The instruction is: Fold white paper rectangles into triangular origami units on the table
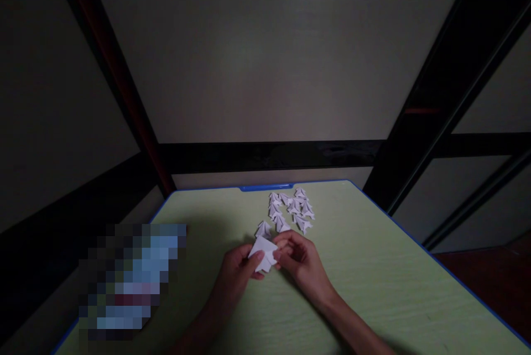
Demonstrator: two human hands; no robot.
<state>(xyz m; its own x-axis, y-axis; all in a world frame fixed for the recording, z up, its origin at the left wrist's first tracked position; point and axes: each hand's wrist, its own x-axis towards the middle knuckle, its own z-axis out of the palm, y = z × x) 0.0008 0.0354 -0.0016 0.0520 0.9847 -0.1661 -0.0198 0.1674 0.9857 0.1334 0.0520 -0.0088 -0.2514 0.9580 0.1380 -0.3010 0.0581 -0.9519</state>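
Observation:
Both of my hands meet over a small white folded paper piece just above the green table. My left hand pinches its left side, thumb on top. From the right, my right hand grips its other edge with curled fingers. Just beyond the hands lies a cluster of several finished white folded paper shapes, small and pointed, near the table's far edge.
The table has a blue rim and stands against a pale wall with dark beams. A blurred, pixelated patch covers the table's left part. At the right, the table edge drops to a dark floor.

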